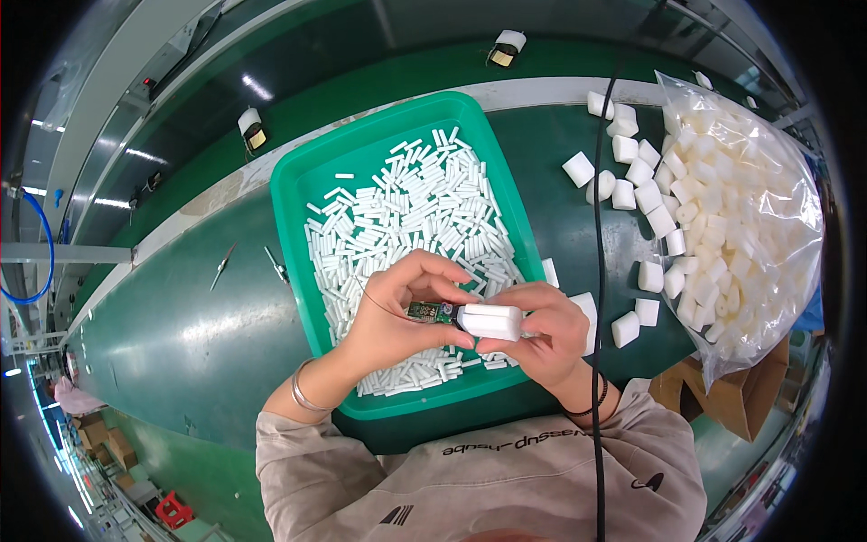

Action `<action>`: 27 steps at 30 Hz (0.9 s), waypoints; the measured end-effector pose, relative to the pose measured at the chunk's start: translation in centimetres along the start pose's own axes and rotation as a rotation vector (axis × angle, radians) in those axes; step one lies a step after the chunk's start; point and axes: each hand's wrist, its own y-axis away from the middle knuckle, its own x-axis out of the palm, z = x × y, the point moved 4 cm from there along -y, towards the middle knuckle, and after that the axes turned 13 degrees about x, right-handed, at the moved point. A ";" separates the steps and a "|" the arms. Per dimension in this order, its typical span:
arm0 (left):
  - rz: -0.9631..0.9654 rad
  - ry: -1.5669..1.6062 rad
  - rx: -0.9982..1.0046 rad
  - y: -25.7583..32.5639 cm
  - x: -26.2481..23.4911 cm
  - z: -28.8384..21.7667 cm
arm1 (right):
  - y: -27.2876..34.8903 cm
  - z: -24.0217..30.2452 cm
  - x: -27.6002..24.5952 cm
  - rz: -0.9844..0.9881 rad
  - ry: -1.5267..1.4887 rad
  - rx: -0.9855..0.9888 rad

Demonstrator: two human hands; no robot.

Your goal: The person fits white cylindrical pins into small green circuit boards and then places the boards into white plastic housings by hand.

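Note:
Over the green tray [291,262], my two hands hold one small assembly. My left hand [377,318] pinches a green circuit board [424,311] between its thumb and fingers. A thin wire seems to run from the board over the back of that hand. Butted against the board's right end is a white block [490,322] with a groove along its length. My right hand [555,336] grips this block, thumb and fingers closed at its right end. The fingers hide part of the joint. Beneath the hands, many short white tubes [411,203] lie loose in the tray.
At the right, a clear plastic bag [777,208] spills white foam plugs [623,149] onto the green table [199,316]. A black cable [598,253] hangs down across the view. Two slim tools [221,266] lie left of the tray. White-and-black units [508,49] rest on the belt beyond.

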 end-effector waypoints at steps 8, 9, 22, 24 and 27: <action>0.111 -0.298 0.181 -0.5 -0.3 -0.9 | 0.2 -0.8 0.2 0.030 -0.147 0.177; 0.127 -0.313 0.213 -0.6 -0.5 -1.2 | -0.1 -0.5 0.3 0.064 -0.148 0.137; -1.285 -0.314 0.179 3.2 -38.7 -1.8 | -0.5 -0.1 1.5 0.298 0.597 0.073; -1.380 -0.186 0.268 5.9 -45.1 -3.5 | -0.3 -0.1 1.8 0.346 0.634 0.060; -1.605 -0.247 0.224 7.3 -48.9 -3.9 | -0.6 -0.3 1.9 0.387 0.658 0.089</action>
